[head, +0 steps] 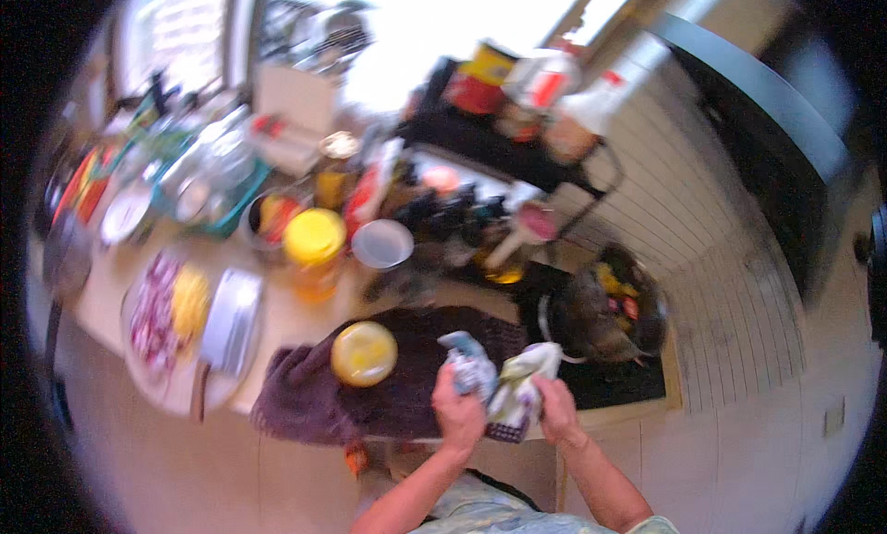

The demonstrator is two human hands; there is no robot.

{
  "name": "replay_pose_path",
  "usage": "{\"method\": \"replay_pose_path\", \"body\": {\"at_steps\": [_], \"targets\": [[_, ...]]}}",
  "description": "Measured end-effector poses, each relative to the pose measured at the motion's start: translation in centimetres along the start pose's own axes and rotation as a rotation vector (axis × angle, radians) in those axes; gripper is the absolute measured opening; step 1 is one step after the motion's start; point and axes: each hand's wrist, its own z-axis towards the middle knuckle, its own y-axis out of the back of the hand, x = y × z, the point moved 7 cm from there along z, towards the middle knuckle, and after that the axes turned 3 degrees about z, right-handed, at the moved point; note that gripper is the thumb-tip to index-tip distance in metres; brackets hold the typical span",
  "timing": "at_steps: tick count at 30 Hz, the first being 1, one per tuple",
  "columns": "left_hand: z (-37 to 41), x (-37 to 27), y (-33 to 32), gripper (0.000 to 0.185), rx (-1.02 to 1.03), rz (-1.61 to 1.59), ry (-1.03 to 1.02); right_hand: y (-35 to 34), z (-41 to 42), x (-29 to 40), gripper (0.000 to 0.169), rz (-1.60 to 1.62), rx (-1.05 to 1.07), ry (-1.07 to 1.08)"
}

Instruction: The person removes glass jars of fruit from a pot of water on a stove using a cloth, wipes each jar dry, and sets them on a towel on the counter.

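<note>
My left hand (459,411) is closed on a crumpled blue-and-white cloth (471,365). Beside it, my right hand (556,411) grips a white and greenish patterned cloth (518,388); whether the two are one piece cannot be told. Both hands are over the counter's front edge. Under and left of them lies a dark purple towel (298,395), on which stands a round jar or bowl with yellow contents (364,354). A dark pan (589,319) with food in it sits on the black cooktop, beyond my right hand. The picture is blurred.
At the left, a round board (173,395) bears chopped purple onion (156,319), a yellow chopped heap (190,302) and a cleaver (232,323). Behind stand a yellow-lidded jar (314,239), a translucent cup (382,244) and dark bottles. A black rack (478,139) holds containers.
</note>
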Motion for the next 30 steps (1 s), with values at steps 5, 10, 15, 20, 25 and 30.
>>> {"method": "replay_pose_path", "body": {"at_steps": [5,10,15,20,25,30], "targets": [[-0.2,0.7,-3.8,0.022,0.148,0.247,-0.040,4.3,-2.2,-1.2,0.022,0.546,0.003,-0.118],[0.0,3.9,-5.6,0.026,0.112,0.408,-0.032,11.3,-3.7,0.5,0.026,0.442,-0.162,-0.105],[-0.6,5.4,-9.5,0.027,-0.004,0.615,-0.222,18.7,-1.4,5.7,0.050,0.424,-0.072,-0.002],[-0.9,5.7,-11.9,0.035,-0.030,0.730,-0.361,27.4,1.7,10.2,0.056,0.374,-0.034,0.189],[-1.0,7.2,-12.3,0.033,-0.072,1.022,-0.367,33.4,5.6,17.0,0.046,0.081,-0.240,0.304],[-2.6,9.2,-12.2,0.042,-0.097,1.104,-0.250,32.6,5.1,24.2,0.049,-0.196,-0.311,0.538]]}}
